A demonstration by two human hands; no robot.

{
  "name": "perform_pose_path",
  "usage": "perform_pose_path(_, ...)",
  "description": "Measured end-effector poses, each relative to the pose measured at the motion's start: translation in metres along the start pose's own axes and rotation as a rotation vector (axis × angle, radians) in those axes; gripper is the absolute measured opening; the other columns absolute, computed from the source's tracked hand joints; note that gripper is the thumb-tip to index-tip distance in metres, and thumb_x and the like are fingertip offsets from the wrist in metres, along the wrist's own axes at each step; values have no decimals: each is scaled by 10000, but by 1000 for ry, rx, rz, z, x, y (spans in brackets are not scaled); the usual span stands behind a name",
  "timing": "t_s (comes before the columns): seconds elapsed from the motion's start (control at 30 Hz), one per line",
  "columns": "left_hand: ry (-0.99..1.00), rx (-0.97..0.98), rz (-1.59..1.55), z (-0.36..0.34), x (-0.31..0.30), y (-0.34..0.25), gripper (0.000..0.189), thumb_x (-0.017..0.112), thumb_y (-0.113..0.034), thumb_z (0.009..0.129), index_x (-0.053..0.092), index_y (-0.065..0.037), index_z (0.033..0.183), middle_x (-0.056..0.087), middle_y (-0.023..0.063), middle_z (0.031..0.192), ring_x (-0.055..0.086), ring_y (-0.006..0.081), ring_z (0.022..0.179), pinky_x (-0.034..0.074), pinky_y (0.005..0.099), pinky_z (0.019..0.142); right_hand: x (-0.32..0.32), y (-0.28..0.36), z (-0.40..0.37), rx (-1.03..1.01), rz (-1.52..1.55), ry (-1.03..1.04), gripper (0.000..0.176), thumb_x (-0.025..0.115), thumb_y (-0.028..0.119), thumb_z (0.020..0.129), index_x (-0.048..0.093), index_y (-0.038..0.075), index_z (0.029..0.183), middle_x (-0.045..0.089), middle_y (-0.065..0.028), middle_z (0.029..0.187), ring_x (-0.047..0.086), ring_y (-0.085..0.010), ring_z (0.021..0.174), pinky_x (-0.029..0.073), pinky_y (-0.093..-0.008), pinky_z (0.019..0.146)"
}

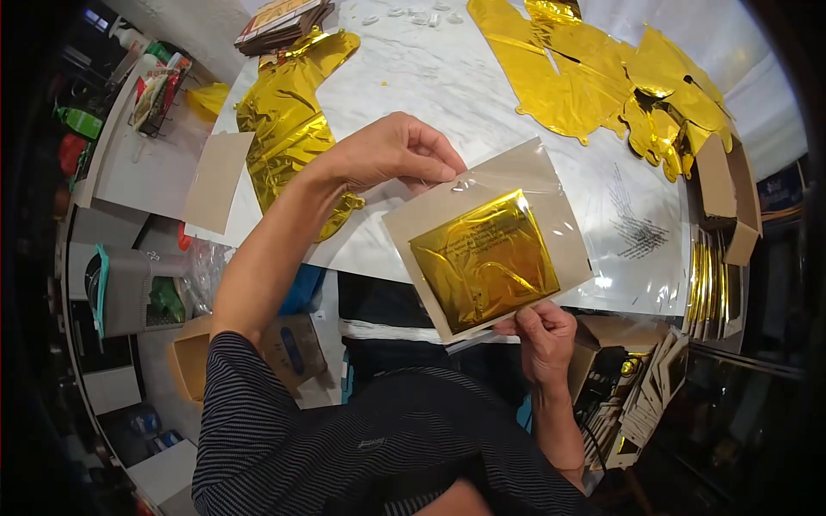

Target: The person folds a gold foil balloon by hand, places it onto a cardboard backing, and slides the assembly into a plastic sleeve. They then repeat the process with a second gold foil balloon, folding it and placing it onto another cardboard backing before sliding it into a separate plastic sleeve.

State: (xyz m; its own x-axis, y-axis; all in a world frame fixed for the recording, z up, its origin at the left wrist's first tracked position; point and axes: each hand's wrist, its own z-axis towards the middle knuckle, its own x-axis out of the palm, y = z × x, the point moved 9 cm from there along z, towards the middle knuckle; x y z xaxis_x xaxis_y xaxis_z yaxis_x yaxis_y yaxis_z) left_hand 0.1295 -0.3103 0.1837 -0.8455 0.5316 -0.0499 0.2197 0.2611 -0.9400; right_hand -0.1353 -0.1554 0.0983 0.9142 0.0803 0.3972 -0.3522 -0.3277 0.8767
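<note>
Between my two hands is a clear plastic bag (557,185) with a beige card and a folded gold foil balloon (486,258) inside. The bag is tilted above the table's front edge. My left hand (413,153) pinches its upper left edge between thumb and fingers. At the lower right, my right hand (542,337) grips the bottom edge of the bag, with the thumb on top. Small dark print shows over the gold foil. To the left of my left forearm lies a flat gold foil balloon (288,116) on the table.
More flat gold balloons (568,82) cover the table's (404,73) back right. A stack of printed cards (282,24) stands at the back left. Packed bags fill a cardboard box (594,344) at the lower right. Another open box (727,193) sits at the right edge.
</note>
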Motion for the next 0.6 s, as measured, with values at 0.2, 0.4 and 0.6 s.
perform_pose_path(0.2,-7,59,-22,-3,9,-2,265,740,-162,924,781,-19,1144,763,20,998,660,59,833,534,216,765,1,-1,-2,0,26,-23,233,734,150,1032,707,-78,990,776,-193,868,778,-236,733,666,-352,732)
perform_pose_path(0.4,-116,-48,83,-7,6,-3,273,704,-152,933,774,-13,1158,765,33,1040,675,84,886,546,247,802,7,3,-5,-7,-5,-44,231,721,155,1042,707,-67,978,777,-188,860,778,-229,731,666,-348,729)
perform_pose_path(0.6,-41,76,122,-3,8,0,274,707,-183,953,775,-2,1148,768,33,1022,682,93,904,547,252,811,11,2,-8,-4,2,-65,191,697,96,1045,702,-88,995,776,-209,874,789,-257,761,676,-363,752)
